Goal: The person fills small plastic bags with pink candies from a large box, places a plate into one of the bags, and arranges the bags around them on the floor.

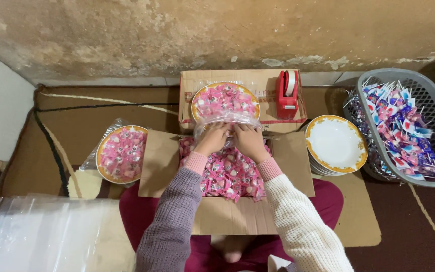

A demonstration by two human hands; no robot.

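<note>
My left hand (211, 138) and my right hand (248, 140) meet at the near edge of a clear plastic bag (226, 120), both pinching its gathered end. The bag wraps a gold-rimmed plate of pink wrapped candies (223, 100), which rests on a closed cardboard box (202, 80). Under my wrists an open cardboard box (162, 161) holds several loose pink candies (230, 176).
A red tape dispenser (287, 93) stands on the closed box. A bagged plate of pink candies (123, 153) lies at the left. A stack of white gold-rimmed plates (336, 144) sits right, beside a grey basket (429, 95) of lollipops. Clear plastic bags (41, 234) lie near left.
</note>
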